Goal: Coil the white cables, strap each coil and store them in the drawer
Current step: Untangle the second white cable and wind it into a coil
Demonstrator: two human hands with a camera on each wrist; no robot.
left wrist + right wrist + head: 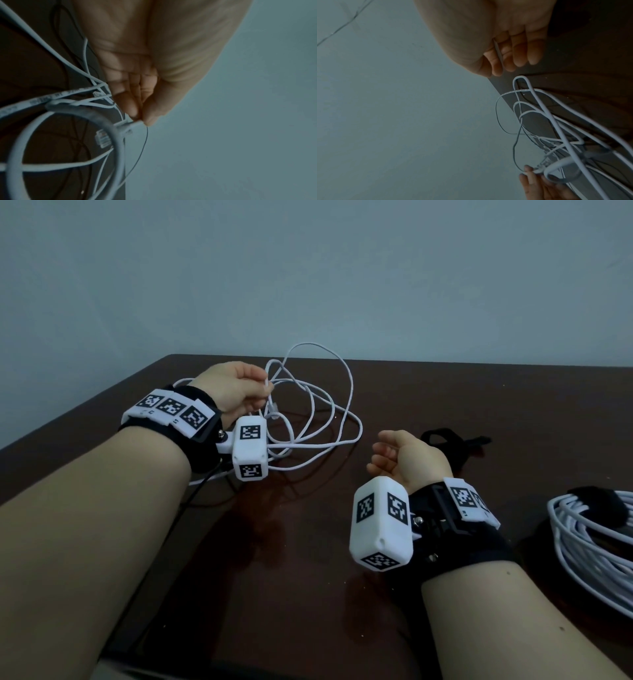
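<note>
**Loose white cable held at one point, second coil already strapped**

Nearest the head camera are the two forearms with marker-covered wrist cameras. The left hand (236, 392), at about 10 o'clock from the table's centre, pinches the loose white cable (315, 405) between thumb and fingertips (132, 108); the rest hangs and sprawls in open loops on the dark table (445, 392). A clear plug (102, 139) dangles just below the pinch. The right hand (407, 458) hovers near centre, fingers loosely curled, holding nothing. A black strap (442, 440) lies just beyond it at 1 o'clock. At 4 o'clock rests a strapped coil (589, 542).

The cable looks light, thin and springy, so its loops will likely cross and snag. Holding near the plug end and feeding even turns through the free hand seems safest; the plug's clip looks fragile. No drawer is in view.
</note>
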